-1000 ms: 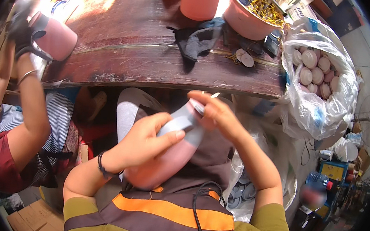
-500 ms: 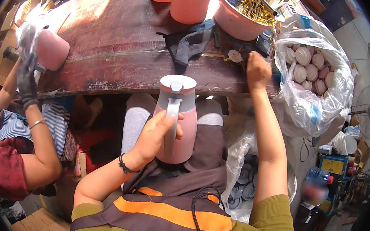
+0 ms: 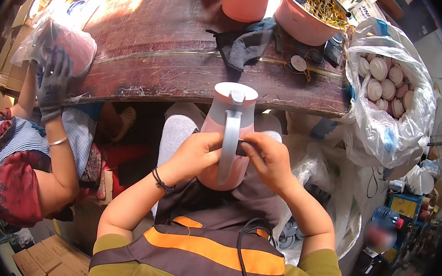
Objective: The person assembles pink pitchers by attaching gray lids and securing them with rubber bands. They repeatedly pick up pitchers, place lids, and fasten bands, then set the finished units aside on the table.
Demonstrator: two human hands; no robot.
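Note:
A pink jug (image 3: 236, 173) with a white lid and grey collar stands upright on my lap, its grey handle (image 3: 229, 149) facing me. My left hand (image 3: 201, 154) is closed on the jug at the left side of the handle. On the handle's other side, my right hand (image 3: 269, 160) pinches a small dark piece (image 3: 241, 149) between thumb and fingers, close against the handle. Most of that piece is hidden by the fingers, so its kind cannot be made out.
Ahead is a worn wooden table (image 3: 148, 68) with a dark cloth (image 3: 243, 50) and a pink tub (image 3: 304, 24) of golden wires. Lids fill a plastic bag (image 3: 356, 126) at right. To my left, a co-worker's gloved hand (image 3: 53, 81) is by a bagged pink vessel (image 3: 74, 46).
My right hand has come back from the table to the jug handle, now with a small dark piece. My left hand has shifted from around the handle to its left side.

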